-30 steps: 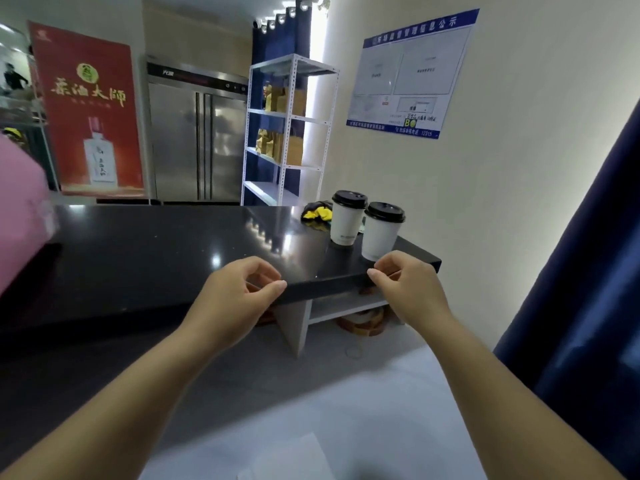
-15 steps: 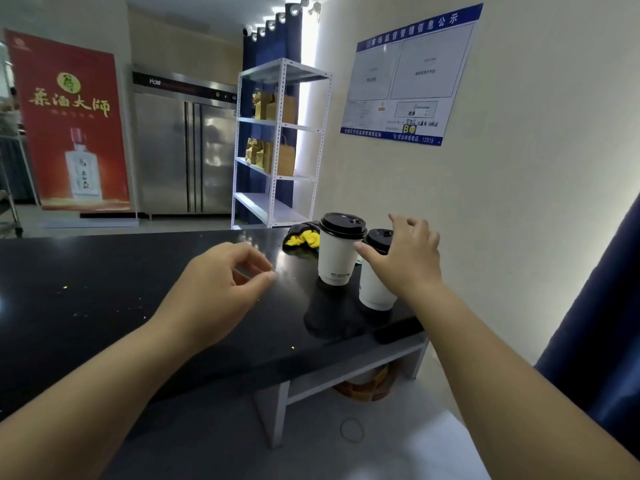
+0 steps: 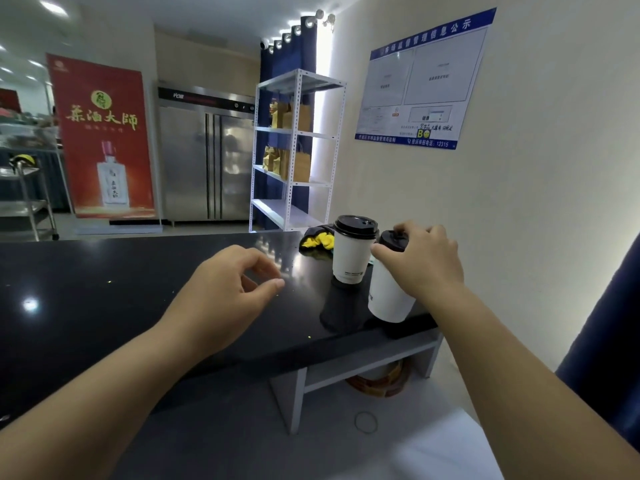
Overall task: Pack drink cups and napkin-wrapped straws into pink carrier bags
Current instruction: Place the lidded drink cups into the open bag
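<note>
Two white paper cups with black lids are at the right end of the black counter (image 3: pixel 104 299). The farther cup (image 3: pixel 351 254) stands upright. My right hand (image 3: pixel 420 259) grips the nearer cup (image 3: pixel 388 296) from above around its lid, and this cup leans toward me. My left hand (image 3: pixel 225 296) hovers over the counter left of the cups, fingers loosely curled and holding nothing. No pink carrier bag or wrapped straw is in view.
A black and yellow cloth (image 3: pixel 317 239) lies behind the cups. A cream wall runs along the right, with a dark blue curtain (image 3: pixel 609 341) at the near right. A white shelf rack (image 3: pixel 294 150) with brown paper bags and a steel fridge (image 3: pixel 207 157) stand beyond the counter.
My right hand rose from the counter's front edge to the nearer cup and closed on its lid, tilting it. My left hand left the edge and hangs above the counter. The view moved closer.
</note>
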{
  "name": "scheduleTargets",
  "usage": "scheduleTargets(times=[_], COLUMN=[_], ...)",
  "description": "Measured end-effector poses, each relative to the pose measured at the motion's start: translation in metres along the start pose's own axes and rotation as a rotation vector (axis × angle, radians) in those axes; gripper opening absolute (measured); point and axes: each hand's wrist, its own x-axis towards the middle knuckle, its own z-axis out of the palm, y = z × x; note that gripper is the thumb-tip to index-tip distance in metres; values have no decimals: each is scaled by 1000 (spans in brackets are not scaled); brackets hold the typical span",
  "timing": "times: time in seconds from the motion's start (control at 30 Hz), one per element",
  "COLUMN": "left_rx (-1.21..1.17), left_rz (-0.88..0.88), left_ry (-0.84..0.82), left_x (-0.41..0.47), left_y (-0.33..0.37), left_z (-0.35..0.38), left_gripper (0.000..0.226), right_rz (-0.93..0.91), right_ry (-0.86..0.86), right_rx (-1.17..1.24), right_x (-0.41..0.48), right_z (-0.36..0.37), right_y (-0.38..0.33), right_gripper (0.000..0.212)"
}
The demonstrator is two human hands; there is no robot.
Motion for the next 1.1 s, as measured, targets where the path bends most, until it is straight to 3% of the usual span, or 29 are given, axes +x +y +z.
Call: scheduleTargets(times=[0.47,0.83,0.97,1.1], left_rx=[247,443,489,510], left_rz=[-42,-153,-182,-237], left_ry=[39,262,322,294], left_x=[-124,-253,-298,-335], left_y=[24,-9,-32,-58], left_z=[-138,-287,-339,-389], left_gripper=[9,15,7,14], right_rz=[-358,-460,-490,-530], right_ry=[-174,-452,-489,-547], right_rx=[702,1019,1053,1159], right_x=[-160,-264,-302,-337], right_z=[-23,2,8,12], right_y=[-94,-208,-257,-312], right_gripper=[58,60,66,49])
